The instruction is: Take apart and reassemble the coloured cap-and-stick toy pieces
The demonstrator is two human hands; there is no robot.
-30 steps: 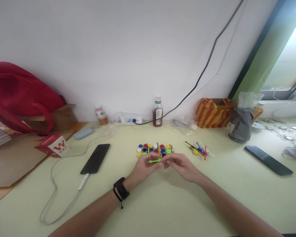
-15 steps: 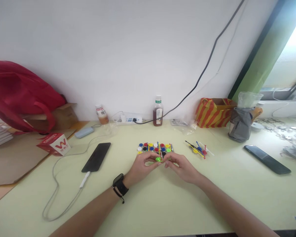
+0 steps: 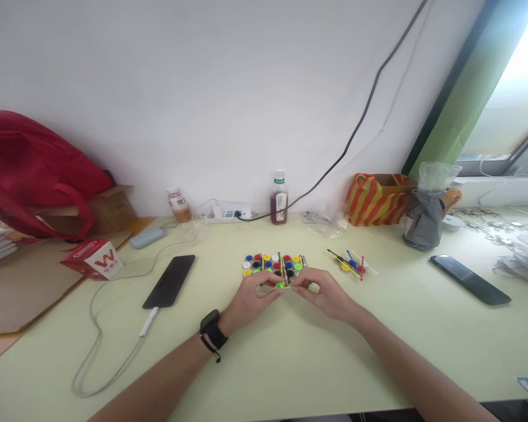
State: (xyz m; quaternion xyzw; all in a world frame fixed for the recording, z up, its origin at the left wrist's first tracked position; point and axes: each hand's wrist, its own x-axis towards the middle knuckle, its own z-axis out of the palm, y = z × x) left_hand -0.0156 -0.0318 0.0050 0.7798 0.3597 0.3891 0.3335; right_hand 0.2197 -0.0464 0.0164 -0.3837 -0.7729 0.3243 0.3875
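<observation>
My left hand (image 3: 257,291) pinches a small bright green arrow spinner (image 3: 282,286), a round plastic hub with a thin pointer. From the other side, my right hand (image 3: 320,292) has its fingertips closed at the end of the green pointer. Just behind my hands lie rows of small round discs (image 3: 268,258) in blue, red, yellow, white, black and green, with several thin coloured arrows among them; my fingers hide the nearest ones. Off to the right, a loose cluster of arrow spinners (image 3: 351,265) in yellow, blue, red, black and white lies on the table.
A black phone (image 3: 169,281) on a white cable lies left, another phone (image 3: 470,280) right. Along the wall stand two bottles (image 3: 278,199), a power strip (image 3: 229,213) and a striped bag (image 3: 376,199). A red box (image 3: 94,258) and red backpack (image 3: 35,176) are at left.
Both hands stay together around the green arrow spinner, and the right fingertips have shifted slightly along its pointer. The whole view has moved a little.
</observation>
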